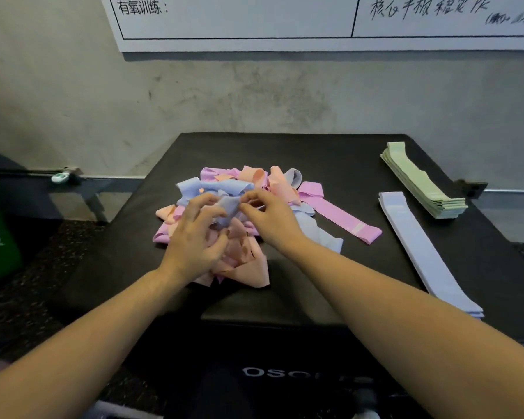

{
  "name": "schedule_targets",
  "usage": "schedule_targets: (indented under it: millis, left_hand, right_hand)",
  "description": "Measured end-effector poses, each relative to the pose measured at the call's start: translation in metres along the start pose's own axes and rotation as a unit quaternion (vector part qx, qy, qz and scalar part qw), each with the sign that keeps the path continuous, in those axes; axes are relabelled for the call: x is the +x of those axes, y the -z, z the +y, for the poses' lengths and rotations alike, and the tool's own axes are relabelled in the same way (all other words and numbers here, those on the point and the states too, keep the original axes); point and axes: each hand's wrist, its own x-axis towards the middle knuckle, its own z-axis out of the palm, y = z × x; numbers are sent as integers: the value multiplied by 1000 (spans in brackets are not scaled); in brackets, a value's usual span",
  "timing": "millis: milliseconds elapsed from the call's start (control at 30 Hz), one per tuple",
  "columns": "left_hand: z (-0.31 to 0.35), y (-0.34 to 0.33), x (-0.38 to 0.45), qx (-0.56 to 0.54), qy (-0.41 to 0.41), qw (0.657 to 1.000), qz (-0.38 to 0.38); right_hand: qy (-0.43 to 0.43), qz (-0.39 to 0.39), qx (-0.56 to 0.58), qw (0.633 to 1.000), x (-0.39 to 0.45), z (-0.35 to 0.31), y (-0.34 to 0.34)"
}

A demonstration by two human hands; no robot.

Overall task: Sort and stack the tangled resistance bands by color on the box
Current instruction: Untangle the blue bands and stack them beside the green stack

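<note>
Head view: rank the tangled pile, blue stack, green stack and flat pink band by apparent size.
1. Tangled pile
2. Blue stack, though nearer the camera
3. Green stack
4. Pink band, partly hidden under the pile

A black box (330, 158) carries a tangled pile (248, 189) of pink, peach and blue bands mid-top, a blue stack (421, 249) to its right, and a green stack (418, 179) at the far right.

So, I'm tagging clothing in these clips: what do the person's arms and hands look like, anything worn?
Both forearms are bare as far as the frame shows. The left hand and right hand wear no gloves; no watch, bracelet or ring is visible.
</note>
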Motion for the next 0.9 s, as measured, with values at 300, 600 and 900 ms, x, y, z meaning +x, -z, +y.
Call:
schedule_targets:
  millis: [300, 600, 900]
  left_hand:
    - [4, -8, 14, -17, 117, 991, -71]
    - [22, -7, 21, 46, 114, 985, -124]
    - [121, -11, 34, -197, 132, 967, -93]
  right_hand:
    - [-157, 92, 300, 936, -12, 1, 43]
    - [-222, 158, 418, 867, -44, -6, 103]
    - [-200, 89, 448, 867, -92, -21, 134]
